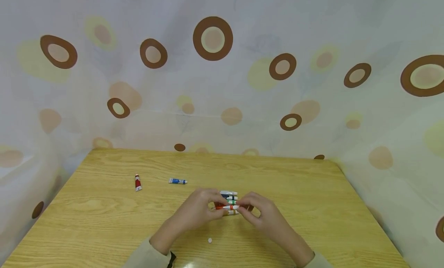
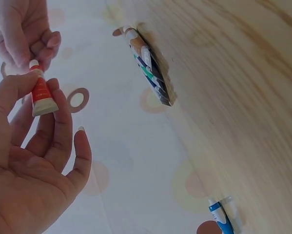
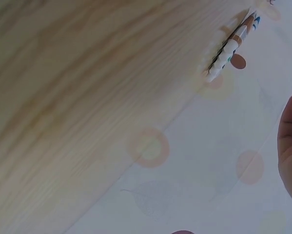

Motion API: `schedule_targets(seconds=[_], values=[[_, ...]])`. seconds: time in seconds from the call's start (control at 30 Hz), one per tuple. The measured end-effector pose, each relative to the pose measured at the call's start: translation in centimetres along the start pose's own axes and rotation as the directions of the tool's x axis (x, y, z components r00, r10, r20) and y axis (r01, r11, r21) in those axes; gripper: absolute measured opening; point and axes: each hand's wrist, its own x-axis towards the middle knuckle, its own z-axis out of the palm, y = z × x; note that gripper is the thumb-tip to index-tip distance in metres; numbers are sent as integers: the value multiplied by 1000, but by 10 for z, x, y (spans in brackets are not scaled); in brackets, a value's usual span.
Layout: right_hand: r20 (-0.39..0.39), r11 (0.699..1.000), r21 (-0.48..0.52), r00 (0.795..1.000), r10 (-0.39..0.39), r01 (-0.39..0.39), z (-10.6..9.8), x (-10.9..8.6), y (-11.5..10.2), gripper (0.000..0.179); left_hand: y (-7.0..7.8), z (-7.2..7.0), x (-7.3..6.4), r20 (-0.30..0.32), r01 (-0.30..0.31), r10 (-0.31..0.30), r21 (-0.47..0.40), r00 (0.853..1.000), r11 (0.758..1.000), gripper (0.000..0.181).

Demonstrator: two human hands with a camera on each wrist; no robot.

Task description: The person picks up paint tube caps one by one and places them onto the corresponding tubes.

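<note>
A small orange-red paint tube (image 1: 230, 207) is pinched between the thumb and fingers of my left hand (image 1: 194, 208). Its flat crimped end faces the left wrist camera, where the same tube (image 2: 41, 93) points its white tip at the other hand. At that tip, my right hand (image 1: 265, 212) pinches with thumb and forefinger; the fingers partly hide the tip. Beneath both hands lies a row of several paint tubes (image 1: 229, 193), with white, dark blue, green and ochre bands. In the right wrist view, only part of the right hand (image 3: 289, 141) shows at the edge.
A dark red paint tube (image 1: 138, 182) and a blue one (image 1: 178, 181) lie apart on the left of the wooden table (image 1: 305, 194). Near the front is a small white round piece (image 1: 209, 240). A patterned curtain (image 1: 215, 86) closes off the back and sides.
</note>
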Motion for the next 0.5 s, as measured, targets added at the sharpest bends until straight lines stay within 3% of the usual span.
schedule_targets(seconds=[0.17, 0.5], values=[[-10, 999, -37, 1000, 0, -1, -1, -2, 2, 24, -1, 0, 0, 10, 17, -17, 7, 1000, 1000, 9], [-44, 992, -70, 993, -111, 108, -1, -1, 3, 31, -2, 1, 1, 26, 26, -26, -18, 999, 999, 10]])
